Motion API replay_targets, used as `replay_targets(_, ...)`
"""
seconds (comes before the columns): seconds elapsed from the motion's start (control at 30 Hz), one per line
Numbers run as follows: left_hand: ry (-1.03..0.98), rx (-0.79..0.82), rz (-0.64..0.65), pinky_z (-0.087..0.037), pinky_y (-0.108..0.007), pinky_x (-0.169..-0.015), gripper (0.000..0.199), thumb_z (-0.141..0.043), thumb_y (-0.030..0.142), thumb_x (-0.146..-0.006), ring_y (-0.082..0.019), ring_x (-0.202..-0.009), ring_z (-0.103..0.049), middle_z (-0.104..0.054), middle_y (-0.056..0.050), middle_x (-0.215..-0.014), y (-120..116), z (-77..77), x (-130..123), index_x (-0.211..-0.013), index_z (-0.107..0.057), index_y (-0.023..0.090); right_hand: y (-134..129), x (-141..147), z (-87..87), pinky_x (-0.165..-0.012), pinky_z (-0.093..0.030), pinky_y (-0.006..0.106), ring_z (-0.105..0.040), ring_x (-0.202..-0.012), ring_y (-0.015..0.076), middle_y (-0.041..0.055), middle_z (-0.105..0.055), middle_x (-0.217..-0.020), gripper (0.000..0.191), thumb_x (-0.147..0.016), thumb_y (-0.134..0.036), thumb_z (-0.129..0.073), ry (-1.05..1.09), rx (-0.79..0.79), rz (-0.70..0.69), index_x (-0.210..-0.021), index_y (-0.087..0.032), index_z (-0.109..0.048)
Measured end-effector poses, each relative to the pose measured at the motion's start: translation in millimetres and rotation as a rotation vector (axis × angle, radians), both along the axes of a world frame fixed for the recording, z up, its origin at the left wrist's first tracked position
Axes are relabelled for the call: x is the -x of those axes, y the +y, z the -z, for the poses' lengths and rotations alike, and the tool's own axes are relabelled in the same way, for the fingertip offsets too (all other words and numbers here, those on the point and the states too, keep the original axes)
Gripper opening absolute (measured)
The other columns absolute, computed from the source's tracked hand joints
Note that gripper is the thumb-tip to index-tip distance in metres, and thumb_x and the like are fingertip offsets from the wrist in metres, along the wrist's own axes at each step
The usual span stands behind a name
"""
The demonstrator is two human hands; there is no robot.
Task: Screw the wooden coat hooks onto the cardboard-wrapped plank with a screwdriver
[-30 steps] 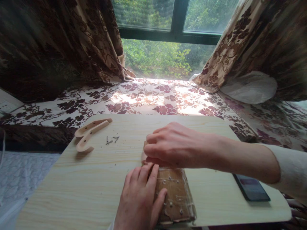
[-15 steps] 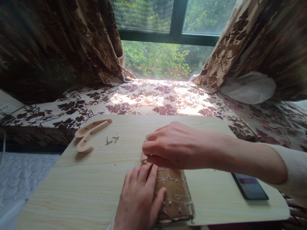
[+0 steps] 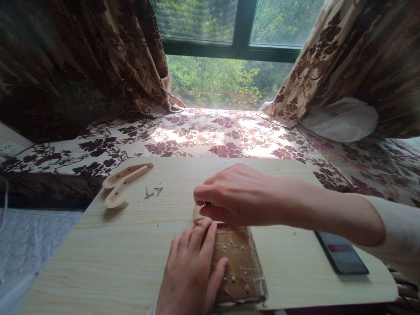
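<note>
A brown, worn board [image 3: 238, 262], pitted with several small holes and wrapped at the edges in clear tape, lies on the table before me. My left hand [image 3: 190, 267] rests over its left side, thumb on top, fingertips against a pale wooden piece [image 3: 197, 215] at the far end. Above that piece, my right hand [image 3: 229, 197] is closed. A small dark metallic bit [image 3: 208, 204] shows between its fingers; the rest of what it holds is hidden. Left of my hands lie two wooden hooks [image 3: 126, 177] with screw holes, and several loose screws [image 3: 152, 192].
A phone [image 3: 341, 253] lies on the light wood table [image 3: 114, 262] under my right forearm. Beyond the table is a ledge with a floral cover [image 3: 197, 151], below a window between curtains. A white plastic bag [image 3: 341, 120] sits on the right.
My right hand has turned and lifted slightly, and the dark bit now shows between its fingers. The right forearm has shifted a little up. My left hand stays in place.
</note>
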State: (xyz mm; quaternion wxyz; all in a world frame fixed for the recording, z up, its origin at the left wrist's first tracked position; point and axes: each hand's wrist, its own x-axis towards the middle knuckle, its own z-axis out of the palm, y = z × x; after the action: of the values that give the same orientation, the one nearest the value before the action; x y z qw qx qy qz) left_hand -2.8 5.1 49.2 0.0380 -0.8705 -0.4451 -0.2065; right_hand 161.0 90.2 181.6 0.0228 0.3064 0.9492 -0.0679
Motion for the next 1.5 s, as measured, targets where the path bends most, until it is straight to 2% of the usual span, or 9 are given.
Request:
replay_targets(0.17, 0.004, 0.023, -0.008, -0.046, -0.04, -0.08, 0.044, -0.055, 0.025, -0.082, -0.026, -0.097, -0.053, -0.06, -0.011, -0.113, -1, -1.1, 0, -0.124, -0.051, 0.012, -2, 1, -2.7, -0.056, -0.026, 0.026, -0.043, -0.063, 0.0109, 0.0025, -0.062, -0.076, 0.015, -0.093, -0.02, -0.048, 0.009, 0.045, -0.106, -0.083, -0.016, -0.058)
replay_targets(0.3, 0.007, -0.008, 0.019, -0.045, -0.04, -0.085, 0.048, -0.055, 0.024, -0.083, -0.026, -0.101, -0.051, -0.056, -0.012, -0.121, 0, -0.9, 2, -0.127, -0.048, 0.01, 5, 3, 9.8, -0.052, -0.022, 0.028, -0.037, -0.055, 0.0108, 0.002, -0.061, -0.068, 0.02, -0.093, -0.025, -0.045, 0.049, -0.032, 0.045, -0.082, -0.016, -0.059)
replay_targets(0.4, 0.008, -0.01, 0.009, -0.044, -0.04, -0.086, 0.048, -0.055, 0.024, -0.083, -0.026, -0.101, -0.051, -0.057, -0.011, -0.121, 0, -0.5, 2, -0.128, -0.047, 0.01, 5, 3, 10.0, -0.05, -0.02, 0.028, -0.032, -0.052, 0.0105, 0.001, -0.06, -0.064, 0.024, -0.093, -0.029, -0.044, 0.063, -0.07, 0.084, -0.079, -0.017, -0.059)
replay_targets(0.6, 0.022, 0.037, -0.006, -0.047, -0.041, -0.081, 0.045, -0.056, 0.024, -0.082, -0.026, -0.097, -0.054, -0.06, -0.011, -0.114, -1, -1.7, 1, -0.124, -0.05, 0.011, -5, -1, -8.7, -0.054, -0.026, 0.026, -0.042, -0.061, 0.0104, 0.0014, -0.062, -0.072, 0.015, -0.091, -0.022, -0.05, -0.004, 0.055, -0.06, -0.08, -0.017, -0.059)
replay_targets(0.73, 0.017, 0.025, 0.003, -0.048, -0.042, -0.081, 0.044, -0.055, 0.025, -0.082, -0.026, -0.098, -0.054, -0.06, -0.011, -0.114, 0, -1.4, 2, -0.123, -0.051, 0.012, -3, -1, -3.7, -0.057, -0.028, 0.026, -0.045, -0.063, 0.0108, 0.0038, -0.065, -0.077, 0.018, -0.094, -0.02, -0.045, 0.015, 0.075, -0.08, -0.083, -0.015, -0.059)
replay_targets(0.93, 0.002, 0.012, 0.017, -0.046, -0.041, -0.087, 0.047, -0.052, 0.024, -0.085, -0.026, -0.103, -0.051, -0.056, -0.012, -0.123, 0, -1.2, 2, -0.129, -0.046, 0.011, 4, 1, 11.5, -0.049, -0.018, 0.028, -0.032, -0.049, 0.0107, 0.0026, -0.061, -0.062, 0.025, -0.093, -0.027, -0.043, 0.057, -0.073, 0.12, -0.079, -0.016, -0.06)
replay_targets(1.23, -0.004, -0.008, 0.019, -0.047, -0.04, -0.082, 0.044, -0.054, 0.024, -0.083, -0.026, -0.098, -0.053, -0.059, -0.012, -0.117, 1, -2.2, 2, -0.124, -0.05, 0.01, 2, -7, -5.8, -0.054, -0.024, 0.025, -0.037, -0.059, 0.0093, -0.0009, -0.055, -0.067, 0.017, -0.091, -0.021, -0.047, 0.044, 0.1, -0.043, -0.08, -0.017, -0.058)
replay_targets(1.4, 0.007, 0.013, 0.03, -0.046, -0.042, -0.085, 0.047, -0.053, 0.024, -0.084, -0.026, -0.102, -0.052, -0.057, -0.012, -0.122, 1, -2.8, 1, -0.128, -0.047, 0.009, 8, -5, 3.6, -0.052, -0.022, 0.026, -0.031, -0.056, 0.0103, -0.0005, -0.052, -0.064, 0.019, -0.092, -0.022, -0.046, 0.059, 0.04, -0.001, -0.081, -0.015, -0.06)
replay_targets(1.5, -0.001, 0.013, 0.02, -0.046, -0.042, -0.087, 0.047, -0.053, 0.024, -0.084, -0.026, -0.103, -0.052, -0.056, -0.012, -0.123, 1, -2.3, 0, -0.129, -0.046, 0.01, 7, -1, 0.1, -0.05, -0.02, 0.027, -0.026, -0.052, 0.0099, -0.0027, -0.048, -0.058, 0.021, -0.092, -0.024, -0.047, 0.049, 0.009, 0.022, -0.078, -0.016, -0.061)
